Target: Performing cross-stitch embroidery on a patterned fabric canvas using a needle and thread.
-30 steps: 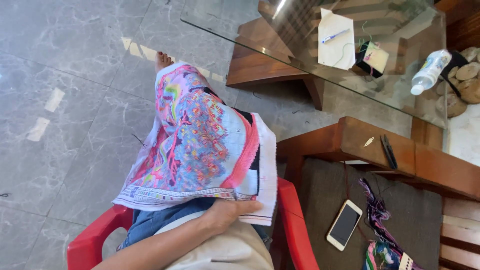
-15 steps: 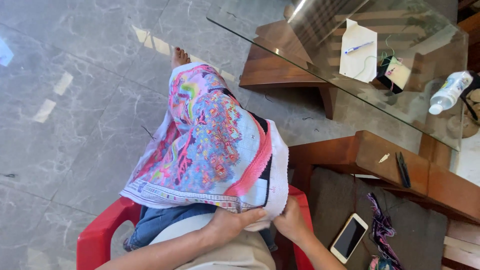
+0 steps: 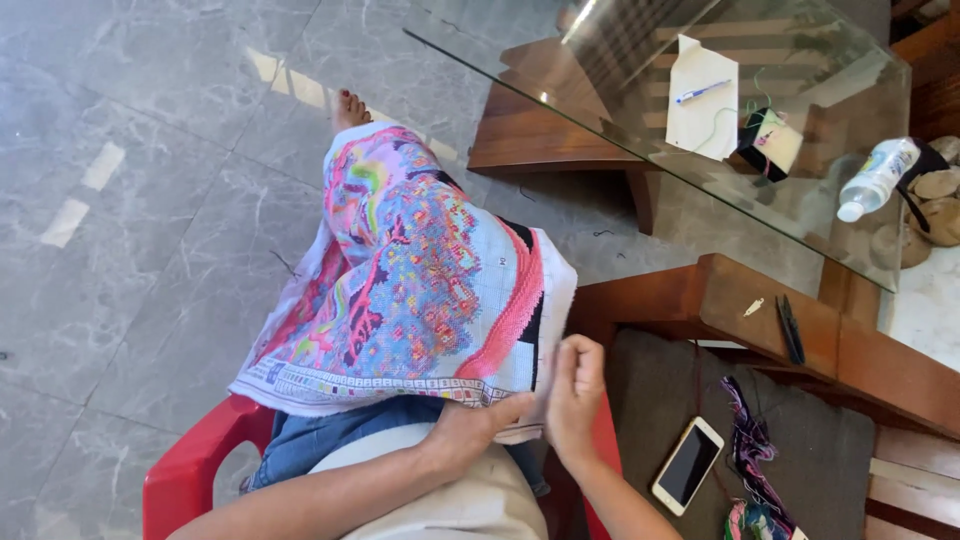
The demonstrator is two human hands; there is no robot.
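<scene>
A large, brightly coloured cross-stitch cloth [image 3: 410,280] lies draped over my lap and leg. My left hand [image 3: 480,425] grips its near edge from below, thumb on top. My right hand [image 3: 573,395] is at the cloth's right edge with fingers pinched together, apparently on the cloth or a needle too small to see. My bare foot [image 3: 350,105] shows beyond the cloth's far end.
I sit on a red plastic chair [image 3: 190,470] over grey marble floor. A glass-topped wooden table [image 3: 620,110] carries paper with a pen [image 3: 700,95], thread and a plastic bottle [image 3: 875,180]. At right, a cushioned wooden seat holds a phone [image 3: 688,465], thread skeins [image 3: 750,460] and small scissors [image 3: 790,330].
My right hand came into view and rose to the cloth's right edge. The view shifted, bringing more of the table and seat into frame.
</scene>
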